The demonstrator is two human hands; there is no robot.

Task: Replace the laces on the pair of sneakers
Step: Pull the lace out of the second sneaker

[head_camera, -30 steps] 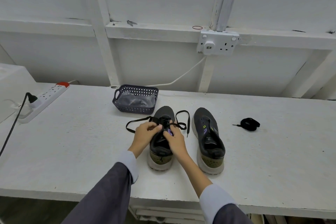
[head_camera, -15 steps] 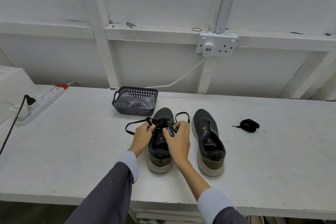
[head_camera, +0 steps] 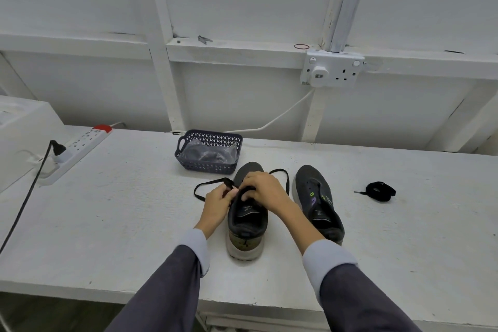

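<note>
Nearest me, the table (head_camera: pixel 107 250) ends not far behind the heel of the sneaker (head_camera: pixel 246 232) I'm lacing, so there's little room to draw back my way. At the eyelets my left hand (head_camera: pixel 217 206) pinches the lace (head_camera: pixel 199 193). My right hand (head_camera: pixel 266 190) curls over the tongue, and I cannot tell whether it grips lace or only steadies the shoe. The lace looks soft, light and floppy, best taken near its stiff tip, and I'd expect the shoe to stay put under gentle pulls. Close right of the grip stands the second sneaker (head_camera: pixel 319 205), with a coiled lace (head_camera: pixel 380 191) further right. Left of the grip, open tabletop gives room for slack. Just beyond the grip, the basket (head_camera: pixel 207 168) limits forward pulls.
</note>
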